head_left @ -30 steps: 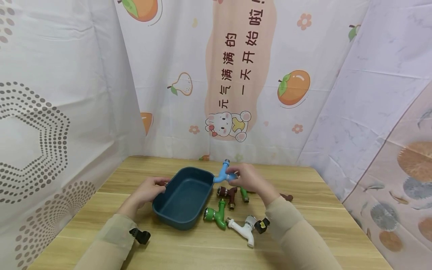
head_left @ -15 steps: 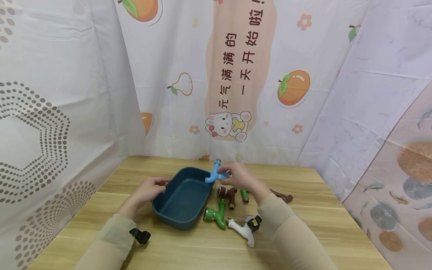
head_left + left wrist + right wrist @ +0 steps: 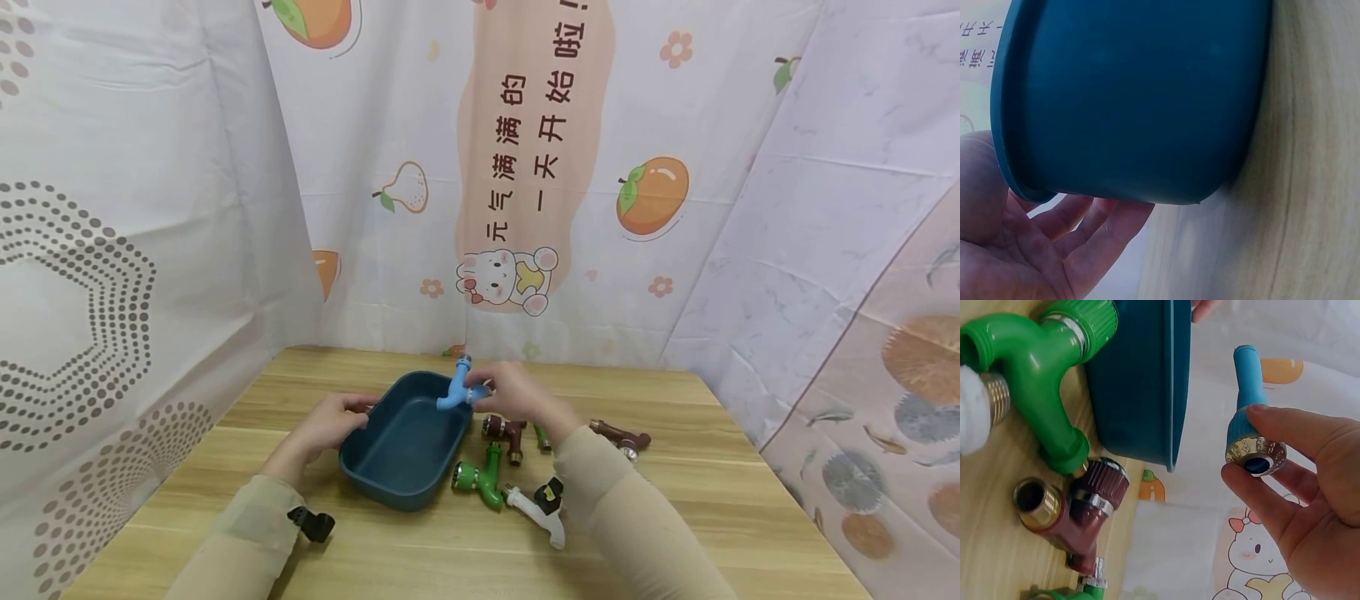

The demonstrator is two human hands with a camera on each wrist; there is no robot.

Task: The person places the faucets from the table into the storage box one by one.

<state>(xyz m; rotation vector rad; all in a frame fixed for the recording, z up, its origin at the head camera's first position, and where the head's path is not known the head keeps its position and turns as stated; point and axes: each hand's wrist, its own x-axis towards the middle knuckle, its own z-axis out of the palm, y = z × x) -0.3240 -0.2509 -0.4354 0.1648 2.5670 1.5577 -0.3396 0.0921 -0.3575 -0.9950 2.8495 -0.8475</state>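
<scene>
Right hand [image 3: 517, 394] pinches blue faucet [image 3: 456, 388] between thumb and fingers. Faucet is in the air at the far right corner of teal bin [image 3: 408, 446]; right wrist view shows it apart from the rim, curved spout pointing away from the palm. Left hand [image 3: 335, 423] is at the bin's left side, fingers against the outer wall, thumb by the rim; cannot tell if it grips or only touches. Bin sits on wooden table [image 3: 420, 554]. Just right of it: green faucet [image 3: 1035, 369] and dark-red faucet [image 3: 1102, 484]. Second green faucet [image 3: 543, 437] is partly hidden by the right arm. White faucet [image 3: 534, 510] lies nearer the person, brown faucet [image 3: 621, 435] beyond the right forearm. Printed curtain [image 3: 375, 317] hangs behind.
</scene>
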